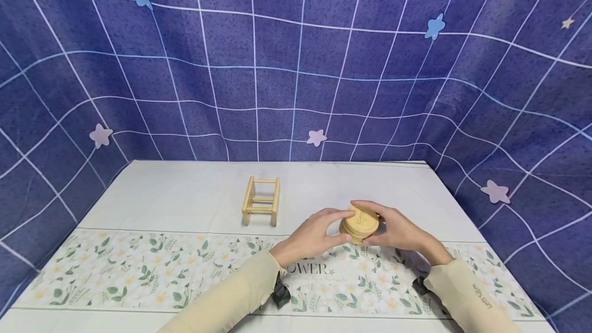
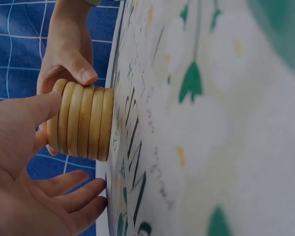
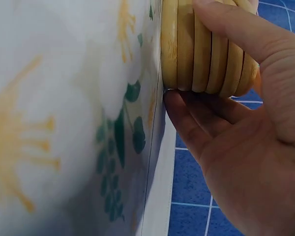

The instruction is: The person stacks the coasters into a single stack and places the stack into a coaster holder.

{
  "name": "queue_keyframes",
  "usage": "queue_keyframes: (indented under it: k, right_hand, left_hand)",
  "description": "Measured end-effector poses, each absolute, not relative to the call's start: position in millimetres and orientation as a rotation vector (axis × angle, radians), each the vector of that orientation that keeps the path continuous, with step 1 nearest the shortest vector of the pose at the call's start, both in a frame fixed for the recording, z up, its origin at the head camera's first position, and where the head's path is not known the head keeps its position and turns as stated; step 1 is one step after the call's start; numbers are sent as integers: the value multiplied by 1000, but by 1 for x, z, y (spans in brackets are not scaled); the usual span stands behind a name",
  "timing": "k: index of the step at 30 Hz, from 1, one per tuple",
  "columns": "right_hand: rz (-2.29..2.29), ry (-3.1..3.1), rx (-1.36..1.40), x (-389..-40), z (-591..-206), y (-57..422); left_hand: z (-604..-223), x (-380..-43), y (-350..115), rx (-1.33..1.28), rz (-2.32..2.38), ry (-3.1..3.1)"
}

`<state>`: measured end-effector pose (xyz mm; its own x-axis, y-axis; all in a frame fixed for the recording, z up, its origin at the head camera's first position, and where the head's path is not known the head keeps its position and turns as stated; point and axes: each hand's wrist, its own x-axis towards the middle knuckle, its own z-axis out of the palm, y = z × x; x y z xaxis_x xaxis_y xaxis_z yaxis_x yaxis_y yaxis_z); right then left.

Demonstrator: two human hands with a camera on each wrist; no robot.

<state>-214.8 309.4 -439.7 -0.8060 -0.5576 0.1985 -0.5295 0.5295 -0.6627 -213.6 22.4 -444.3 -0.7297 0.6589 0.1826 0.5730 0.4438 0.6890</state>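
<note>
Several round wooden coasters (image 1: 362, 224) form a stack on the tablecloth, with faint lettering on the top one. My left hand (image 1: 318, 234) comes from the left and pinches the top of the stack between thumb and index finger; in the left wrist view its other fingers extend away from the coasters (image 2: 84, 123). From the opposite side my right hand (image 1: 401, 229) grips the stack. The right wrist view has the right thumb across the edges of the coasters (image 3: 201, 54), with fingers behind and below them.
A small wooden rack (image 1: 276, 200) with crossbars stands left of the hands, farther back on the white table (image 1: 185, 194). A floral band (image 1: 185, 271) with printed letters runs across the cloth. A blue curtain (image 1: 277, 86) with grid lines and stars surrounds the table's back and sides.
</note>
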Motion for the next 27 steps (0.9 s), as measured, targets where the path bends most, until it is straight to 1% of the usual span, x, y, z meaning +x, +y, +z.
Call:
queue_keyframes:
  k: [11,18,27]
  right_hand:
    - [-1180,2661,-944,-219,-446,311]
    - [-1127,2690,-996,-221,-446,307]
    - [-1118,2701,-966,-224,-450,304]
  left_hand:
    - [-445,-214,24,1111,1197,2498]
    - [-445,-215,24,1139,1188,2491]
    - [-445,-214,23,1120,1196,2479]
